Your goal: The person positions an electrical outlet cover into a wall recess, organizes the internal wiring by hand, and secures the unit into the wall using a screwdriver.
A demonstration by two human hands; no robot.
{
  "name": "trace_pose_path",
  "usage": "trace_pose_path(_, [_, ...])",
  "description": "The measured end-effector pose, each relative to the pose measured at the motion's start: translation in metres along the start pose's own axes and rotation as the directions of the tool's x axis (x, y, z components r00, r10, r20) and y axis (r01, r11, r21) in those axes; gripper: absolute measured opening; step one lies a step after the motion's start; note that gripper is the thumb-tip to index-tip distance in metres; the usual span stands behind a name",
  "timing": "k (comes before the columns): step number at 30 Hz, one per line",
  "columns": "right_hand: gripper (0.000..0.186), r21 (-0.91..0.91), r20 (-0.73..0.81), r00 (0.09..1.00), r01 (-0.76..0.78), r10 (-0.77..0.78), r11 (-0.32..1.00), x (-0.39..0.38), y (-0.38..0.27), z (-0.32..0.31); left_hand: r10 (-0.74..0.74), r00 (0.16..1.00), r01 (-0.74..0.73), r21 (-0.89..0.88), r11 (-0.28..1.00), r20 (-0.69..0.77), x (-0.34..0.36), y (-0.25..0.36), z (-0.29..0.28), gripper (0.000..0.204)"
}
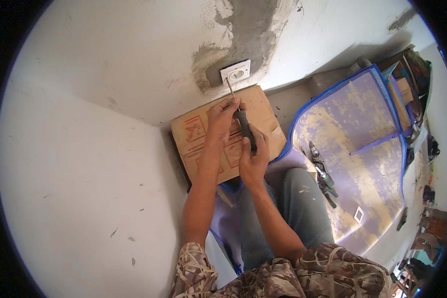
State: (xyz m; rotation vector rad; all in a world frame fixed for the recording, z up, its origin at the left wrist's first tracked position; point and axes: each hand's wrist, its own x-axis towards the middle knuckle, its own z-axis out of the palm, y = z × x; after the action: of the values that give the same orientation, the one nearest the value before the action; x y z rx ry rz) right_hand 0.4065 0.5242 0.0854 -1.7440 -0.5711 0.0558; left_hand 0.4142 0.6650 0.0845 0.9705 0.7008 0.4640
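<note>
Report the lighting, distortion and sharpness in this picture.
Head view throughout: black fisheye rim, outer edges bent; bright wall beside the grey plaster patch, shadow above the purple sheet; screwdriver fairly distinct, lower-right clutter too small to identify.

Clothing of the person: a camouflage shirt [270,282], printed with interlaced branch- and leaf-like shapes in brown, tan and off-white. Its 2 sleeves, left sleeve [196,265] and right sleeve [340,268], end loosely near the elbows. Left hand [222,119] and right hand [255,160]: bare. Trousers [303,211]: plain faded grey, with small pale smudges at 1 knee.
</note>
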Motion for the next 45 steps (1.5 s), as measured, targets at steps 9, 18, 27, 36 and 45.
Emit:
trace_pose_path(9, [0.034,0.048,-0.146,0.988,-0.047,0.053,0.998,0.006,-0.006,0.012,-0.14,0.99,0.123,-0.433,0.893,-0.007,0.046,0.036,0.01,0.076])
trace_pose_path(18, [0.039,0.659,0.078,0.866,-0.417,0.494,0.626,0.021,-0.015,0.0,-0.032,0.986,0.112,-0.508,0.854,0.164,0.057,0.017,-0.003,0.058])
trace_pose_path(27, [0.041,0.407,-0.137,0.923,-0.278,0.359,0.87,0.014,0.02,0.009,-0.033,0.995,0.083,-0.607,0.791,0.092,0.058,0.008,0.008,0.052])
trace_pose_path(36, [0.042,0.338,-0.184,0.938,-0.222,0.295,0.915,0.013,0.002,0.016,-0.015,0.994,0.083,-0.65,0.755,0.109,0.06,0.009,0.003,0.065])
trace_pose_path(45, [0.046,0.216,-0.209,0.963,-0.127,0.173,0.968,0.012,0.024,0.016,-0.071,0.989,0.138,-0.625,0.768,0.131,0.059,0.016,0.003,0.073])
